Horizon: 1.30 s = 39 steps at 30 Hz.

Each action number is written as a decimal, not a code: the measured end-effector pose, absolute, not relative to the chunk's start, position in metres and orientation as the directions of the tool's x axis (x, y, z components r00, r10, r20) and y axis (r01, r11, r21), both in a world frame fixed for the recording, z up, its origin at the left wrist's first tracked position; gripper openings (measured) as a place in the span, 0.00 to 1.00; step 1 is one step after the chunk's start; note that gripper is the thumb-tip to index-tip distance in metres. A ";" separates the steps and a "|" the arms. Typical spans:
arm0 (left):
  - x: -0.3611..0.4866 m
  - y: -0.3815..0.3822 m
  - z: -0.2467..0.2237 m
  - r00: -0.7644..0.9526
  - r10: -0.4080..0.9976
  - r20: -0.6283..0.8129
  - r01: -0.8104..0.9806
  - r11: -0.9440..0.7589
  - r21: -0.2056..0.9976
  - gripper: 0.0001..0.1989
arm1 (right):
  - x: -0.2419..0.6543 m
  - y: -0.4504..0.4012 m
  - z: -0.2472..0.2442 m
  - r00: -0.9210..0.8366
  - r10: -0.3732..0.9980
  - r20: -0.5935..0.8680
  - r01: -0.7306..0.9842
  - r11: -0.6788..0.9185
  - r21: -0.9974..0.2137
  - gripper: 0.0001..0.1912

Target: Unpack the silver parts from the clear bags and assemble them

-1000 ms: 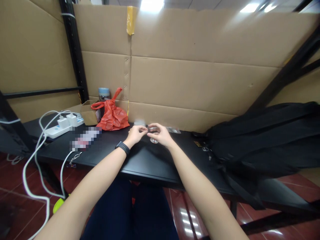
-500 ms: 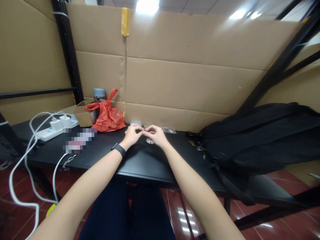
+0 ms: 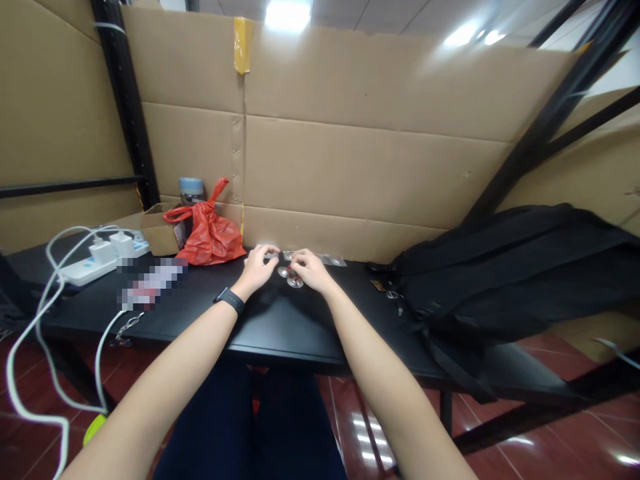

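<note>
Over the black table (image 3: 280, 327), my left hand (image 3: 259, 265) has its thumb and fingers apart with nothing between them. Close by on its right, my right hand (image 3: 309, 268) has its fingertips pinched on a small item with a bit of red, too small to make out. Just below those fingertips is a small round shiny piece (image 3: 295, 283), and a second shiny piece (image 3: 283, 272) shows to its left, between the hands. Clear plastic packets (image 3: 333, 260) lie behind my right hand.
A red plastic bag (image 3: 213, 237), small cardboard box (image 3: 161, 230) and blue-lidded container (image 3: 191, 188) stand back left. A white power strip (image 3: 85, 268) with cables and a blurred item (image 3: 153, 283) lie left. A black backpack (image 3: 515, 267) lies right, beside keys (image 3: 393, 295).
My hands have come apart; the left moved left and its fingers opened. A second shiny piece now shows between them. The whole view has shifted slightly.
</note>
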State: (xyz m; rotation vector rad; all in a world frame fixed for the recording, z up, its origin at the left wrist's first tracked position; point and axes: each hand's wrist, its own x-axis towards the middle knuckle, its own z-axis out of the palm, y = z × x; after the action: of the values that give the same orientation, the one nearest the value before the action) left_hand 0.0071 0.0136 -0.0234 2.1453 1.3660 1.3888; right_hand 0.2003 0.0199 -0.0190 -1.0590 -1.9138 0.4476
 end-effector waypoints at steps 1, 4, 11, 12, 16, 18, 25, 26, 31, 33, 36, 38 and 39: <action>0.007 0.012 -0.023 0.166 0.795 0.584 0.576 -0.558 0.597 0.11 | 0.202 0.020 -0.018 -0.249 0.819 0.517 0.498 0.566 -0.657 0.08; 0.007 0.007 -0.023 0.348 0.786 0.511 0.639 -0.597 0.484 0.13 | 0.206 0.020 -0.016 -0.292 0.817 0.497 0.490 0.574 -0.656 0.09; 0.011 0.005 -0.032 0.586 0.738 0.334 0.682 -0.672 0.288 0.18 | 0.222 0.020 -0.016 -0.299 0.890 0.343 0.778 0.436 -0.452 0.08; 0.013 0.004 -0.033 0.619 0.717 0.321 0.667 -0.696 0.266 0.18 | 0.224 0.019 -0.017 -0.301 0.907 0.294 0.811 0.406 -0.421 0.11; 0.021 0.002 -0.038 0.646 0.684 0.340 0.663 -0.723 0.194 0.10 | 0.224 0.017 -0.021 -0.291 0.939 0.186 0.893 0.336 -0.300 0.05; 0.024 0.001 -0.039 0.620 0.681 0.388 0.671 -0.717 0.186 0.08 | 0.221 0.017 -0.022 -0.280 0.937 0.206 0.904 0.330 -0.272 0.03; 0.018 0.004 -0.032 0.311 0.787 0.533 0.746 -0.550 0.376 0.08 | 0.214 0.024 -0.025 -0.228 0.900 0.371 0.705 0.416 -0.575 0.04; 0.017 0.005 -0.031 0.257 0.803 0.537 0.740 -0.521 0.425 0.08 | 0.212 0.024 -0.026 -0.215 0.903 0.373 0.621 0.421 -0.661 0.05; 0.015 0.005 -0.027 0.185 0.839 0.511 0.649 -0.495 0.578 0.06 | 0.198 0.020 -0.028 -0.207 0.933 0.295 0.183 0.333 -0.925 0.11; 0.016 0.004 -0.027 0.168 0.846 0.506 0.618 -0.490 0.614 0.05 | 0.195 0.016 -0.028 -0.217 0.947 0.236 0.088 0.259 -0.962 0.12; 0.016 0.004 -0.026 0.142 0.853 0.502 0.596 -0.479 0.645 0.05 | 0.194 0.011 -0.025 -0.256 0.950 0.177 0.002 0.183 -0.983 0.12; 0.017 0.005 -0.026 0.127 0.857 0.499 0.597 -0.468 0.651 0.05 | 0.195 0.008 -0.023 -0.264 0.947 0.182 -0.036 0.179 -0.983 0.11; 0.017 0.006 -0.026 0.121 0.859 0.497 0.600 -0.462 0.653 0.06 | 0.196 0.008 -0.022 -0.264 0.946 0.187 -0.049 0.181 -0.982 0.11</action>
State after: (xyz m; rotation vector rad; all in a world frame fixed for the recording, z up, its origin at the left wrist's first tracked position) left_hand 0.0169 0.0059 -0.0264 2.1109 1.4303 1.2622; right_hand 0.1956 0.0076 -0.0219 -0.9113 -1.4680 1.2695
